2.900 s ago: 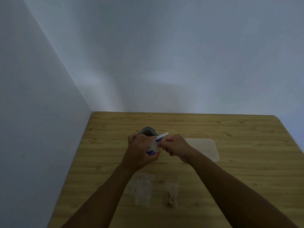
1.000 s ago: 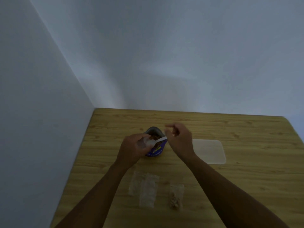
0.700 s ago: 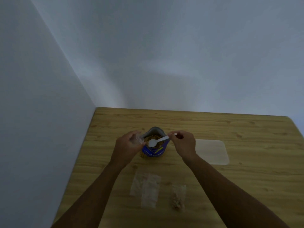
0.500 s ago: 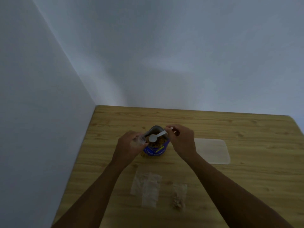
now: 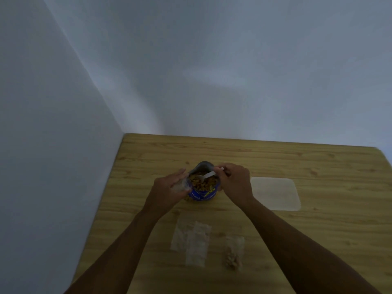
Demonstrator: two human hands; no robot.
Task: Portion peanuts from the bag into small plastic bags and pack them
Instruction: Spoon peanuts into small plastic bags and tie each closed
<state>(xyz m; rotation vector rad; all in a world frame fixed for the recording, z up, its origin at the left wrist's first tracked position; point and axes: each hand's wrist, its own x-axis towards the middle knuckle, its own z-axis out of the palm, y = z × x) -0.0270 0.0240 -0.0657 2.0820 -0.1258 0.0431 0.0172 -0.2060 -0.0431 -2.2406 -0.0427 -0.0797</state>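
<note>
A blue peanut bag (image 5: pixel 204 193) stands open on the wooden table (image 5: pixel 275 158), with brown peanuts showing inside. My right hand (image 5: pixel 235 183) pinches the handle of a white plastic spoon (image 5: pixel 206 175), whose bowl dips into the peanuts. My left hand (image 5: pixel 169 190) holds a small clear plastic bag (image 5: pixel 180 185) just left of the peanut bag's mouth. Nearer to me lie two flat clear small bags (image 5: pixel 192 242), overlapping. Right of them lies a small bag with peanuts (image 5: pixel 233 254) in it.
A translucent white rectangular lid or tray (image 5: pixel 275 193) lies flat to the right of my right hand. Walls close the table at the back and on the left. The table's right corner is rounded.
My right hand took the white spoon from my left hand and lowered its bowl into the open peanut bag. My left hand moved left, keeping the small clear bag.
</note>
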